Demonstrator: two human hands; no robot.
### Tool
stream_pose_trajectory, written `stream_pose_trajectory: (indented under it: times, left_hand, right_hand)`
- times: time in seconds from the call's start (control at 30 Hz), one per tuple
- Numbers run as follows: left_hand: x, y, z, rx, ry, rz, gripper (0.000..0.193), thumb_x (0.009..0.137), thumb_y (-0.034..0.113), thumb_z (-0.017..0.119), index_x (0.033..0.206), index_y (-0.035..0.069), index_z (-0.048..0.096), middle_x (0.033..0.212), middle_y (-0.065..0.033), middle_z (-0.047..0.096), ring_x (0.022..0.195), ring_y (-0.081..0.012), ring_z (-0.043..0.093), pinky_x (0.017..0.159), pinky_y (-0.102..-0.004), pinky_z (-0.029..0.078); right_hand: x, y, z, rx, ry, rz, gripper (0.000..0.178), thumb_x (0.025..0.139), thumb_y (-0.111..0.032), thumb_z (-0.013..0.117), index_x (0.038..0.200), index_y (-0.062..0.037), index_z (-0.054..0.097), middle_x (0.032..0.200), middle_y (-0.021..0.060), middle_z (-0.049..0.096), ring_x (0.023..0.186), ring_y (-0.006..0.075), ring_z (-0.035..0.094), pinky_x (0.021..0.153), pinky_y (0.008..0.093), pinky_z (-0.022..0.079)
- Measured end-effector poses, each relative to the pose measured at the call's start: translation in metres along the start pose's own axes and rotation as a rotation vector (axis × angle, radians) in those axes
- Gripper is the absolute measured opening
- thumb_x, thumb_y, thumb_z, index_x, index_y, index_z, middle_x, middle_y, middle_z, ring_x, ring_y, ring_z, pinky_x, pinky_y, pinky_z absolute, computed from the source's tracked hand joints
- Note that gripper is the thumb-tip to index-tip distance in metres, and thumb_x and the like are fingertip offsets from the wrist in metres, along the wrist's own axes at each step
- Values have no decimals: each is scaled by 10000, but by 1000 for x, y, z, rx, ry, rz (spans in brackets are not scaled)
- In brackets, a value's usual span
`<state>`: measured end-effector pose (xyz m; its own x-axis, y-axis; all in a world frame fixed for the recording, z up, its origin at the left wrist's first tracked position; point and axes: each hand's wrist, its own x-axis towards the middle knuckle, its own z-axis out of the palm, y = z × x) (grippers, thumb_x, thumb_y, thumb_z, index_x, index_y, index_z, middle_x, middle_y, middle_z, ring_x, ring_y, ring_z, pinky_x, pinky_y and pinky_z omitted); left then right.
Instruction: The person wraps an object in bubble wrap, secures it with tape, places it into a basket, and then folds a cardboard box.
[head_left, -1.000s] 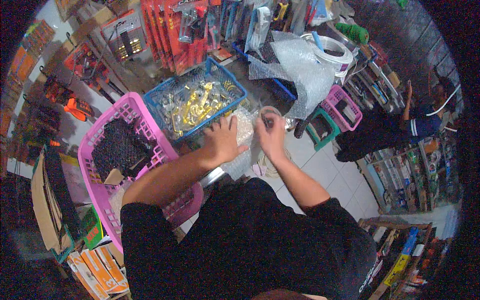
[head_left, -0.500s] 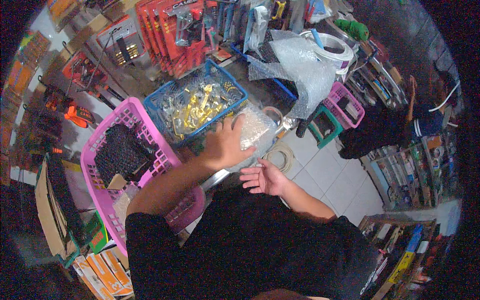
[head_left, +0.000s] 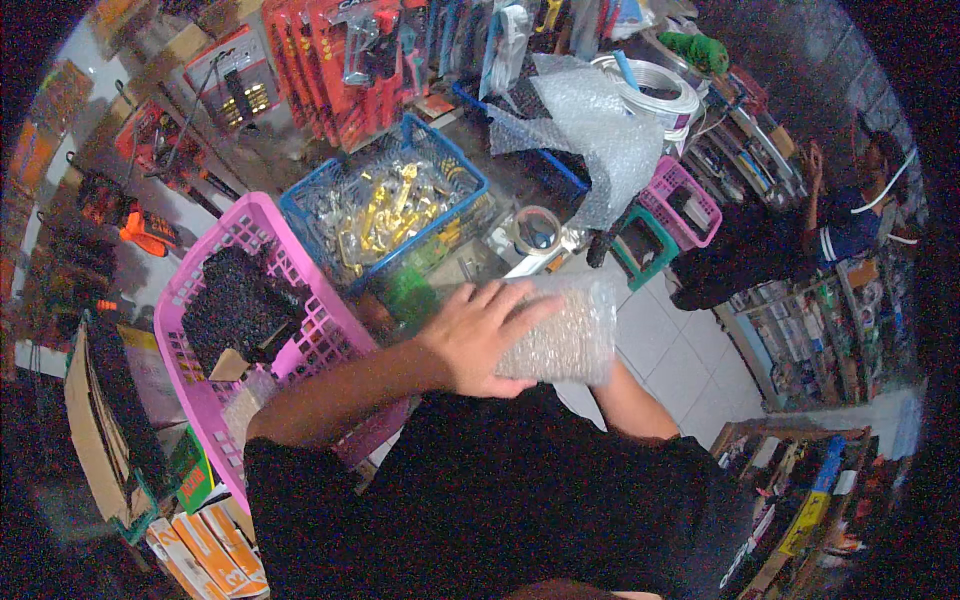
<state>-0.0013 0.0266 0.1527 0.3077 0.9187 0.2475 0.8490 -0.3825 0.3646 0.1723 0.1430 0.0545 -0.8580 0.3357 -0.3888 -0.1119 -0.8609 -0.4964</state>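
Observation:
A bubble-wrapped package (head_left: pixel 570 335), pale and brownish under the clear wrap, is held up in front of my body. My left hand (head_left: pixel 485 340) lies across its left part, fingers spread over the near face and thumb along the lower edge. My right forearm (head_left: pixel 638 405) runs up behind the package's right end. The right hand itself is hidden there, so its fingers cannot be made out. Beyond the package, a roll of tape (head_left: pixel 537 230) lies on the cluttered counter, near a blue basket (head_left: pixel 440 215) of small yellow and clear packaged pieces.
A pink basket (head_left: pixel 335 300) holding dark material stands at the left. Loose bubble wrap (head_left: pixel 600 130) lies by a white cable coil (head_left: pixel 655 95) at the back. Green and pink small baskets (head_left: pixel 690 205) are at the right, above tiled floor (head_left: pixel 665 335). Another person (head_left: pixel 850 215) is at far right.
The bubble-wrapped package has come off the counter toward my body and right. My right hand, open and in view before, is now behind it. The tape roll is more exposed.

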Motion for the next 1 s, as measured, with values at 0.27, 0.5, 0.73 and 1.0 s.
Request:
stream_pose_trajectory:
  times: [0.27, 0.5, 0.73, 1.0]
  left_hand:
    - [0, -2, 2, 39, -19, 195, 853, 682, 515, 620, 1376, 191, 242, 1233, -142, 371, 1089, -308, 388, 842, -441, 314]
    - [8, -27, 3, -39, 78, 226, 474, 796, 330, 565, 1233, 185, 450, 1224, -99, 429, 1119, -297, 414, 910, -498, 293]
    - [18, -34, -11, 34, 535, -253, 668, 636, 417, 718, 1160, 88, 466, 1140, -156, 436, 1067, -337, 423, 928, -466, 315]
    - [17, -57, 7, -180, 473, -717, 599, 640, 396, 753, 1053, 47, 497, 1015, -192, 475, 900, -346, 481, 768, -419, 411]
  right_hand:
    - [0, -23, 2, 216, -142, 224, 617, 872, -500, 371, 1302, -57, 381, 1247, 158, 468, 1118, 322, 479, 950, 460, 396]
    - [23, -17, 22, 303, -211, 78, 596, 881, -435, 390, 1331, -50, 318, 1309, 149, 399, 1170, 310, 428, 968, 450, 385]
    - [44, -30, 33, 45, -309, -124, 602, 879, -462, 390, 1345, -90, 311, 1316, 159, 391, 1161, 309, 445, 951, 443, 405]
    - [67, -33, 29, -82, 25, -291, 579, 896, -489, 355, 1319, -93, 357, 1272, 124, 444, 1127, 276, 476, 930, 419, 422]
